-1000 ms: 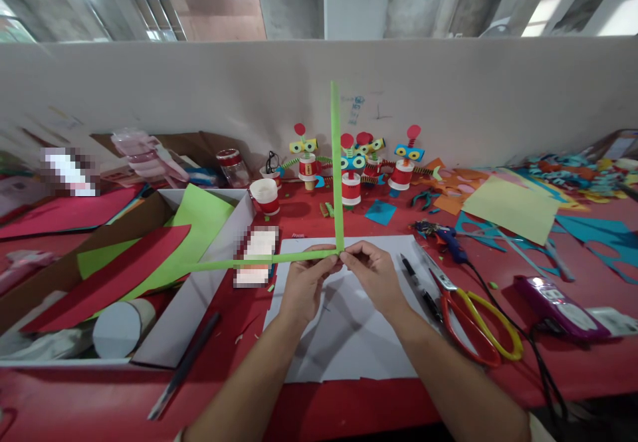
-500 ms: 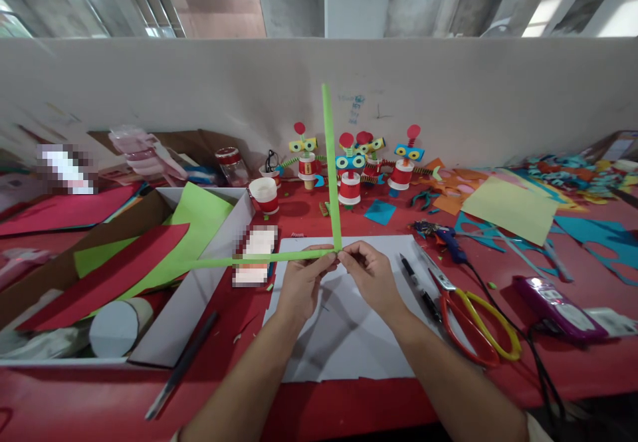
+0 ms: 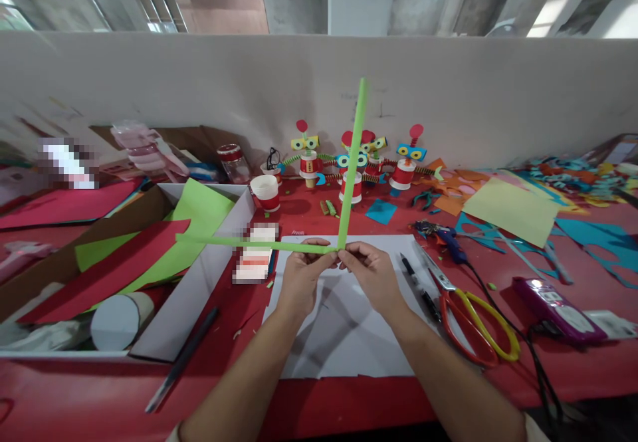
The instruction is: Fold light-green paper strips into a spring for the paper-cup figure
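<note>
1. Left hand (image 3: 300, 279): fingers drawn together, thumb and forefinger pinching the green paper strips (image 3: 353, 169) at their meeting corner. Right hand (image 3: 371, 272): likewise pinched on that corner, from the other side. Fingertips hide whether the strips are joined there.
2. Strips held up above a white paper sheet (image 3: 359, 342), roughly mid-table. One rises nearly upright, leaning slightly right; the other runs out leftward.
3. Upright strip cuts across the view of the central paper robot (image 3: 350, 193), which stands among three similar figures by the pale partition (image 3: 199, 76).
4. Leftward strip passes in front of a pixelated flat item (image 3: 254, 268); its far end shows over the open box (image 3: 197, 296).
5. Box contents: red sheet (image 3: 119, 266), light-green sheet (image 3: 204, 209), white-ended cylinder (image 3: 115, 322). Dark pen (image 3: 187, 349) lies just beside the box.
6. Right of the hands: black pen (image 3: 429, 302) and scissors (image 3: 451, 289), red and yellow handles, overlapping the sheet's right side. Near them, blue glue gun (image 3: 452, 244) with black cord; purple device (image 3: 561, 309) further right.
7. Beyond: red-and-white paper cup (image 3: 266, 196), blue square (image 3: 381, 211), pliers (image 3: 423, 199), pale-yellow sheet (image 3: 513, 209) over coloured offcuts.
</note>
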Demonstrator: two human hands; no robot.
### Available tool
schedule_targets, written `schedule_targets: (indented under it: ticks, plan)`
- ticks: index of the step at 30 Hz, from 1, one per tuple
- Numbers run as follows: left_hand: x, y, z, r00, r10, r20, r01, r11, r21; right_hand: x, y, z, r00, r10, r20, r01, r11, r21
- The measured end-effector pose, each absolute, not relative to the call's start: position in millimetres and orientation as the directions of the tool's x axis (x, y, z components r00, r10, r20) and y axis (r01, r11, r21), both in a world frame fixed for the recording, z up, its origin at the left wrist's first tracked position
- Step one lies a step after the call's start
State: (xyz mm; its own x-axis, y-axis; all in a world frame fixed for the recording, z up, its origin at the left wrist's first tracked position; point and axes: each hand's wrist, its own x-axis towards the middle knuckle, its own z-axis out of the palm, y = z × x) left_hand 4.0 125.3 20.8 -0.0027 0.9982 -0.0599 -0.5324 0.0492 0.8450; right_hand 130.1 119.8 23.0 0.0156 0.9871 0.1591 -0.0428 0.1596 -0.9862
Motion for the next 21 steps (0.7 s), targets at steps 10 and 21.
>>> schedule_targets:
  ticks: [10,21]
  plan:
    - [-0.9,126.1,19.5,0.067,0.998,0.02,-0.484,0.015,0.875,130.7,120.5,23.3,0.026,0.994,0.106,-0.129,0.109,-0.986]
    - [-1.8,124.7,22.1,0.086,0.996,0.009,-0.506,0.036,0.862,133.3,124.2,26.2,0.053,0.996,0.066,-0.186,0.075,-0.98]
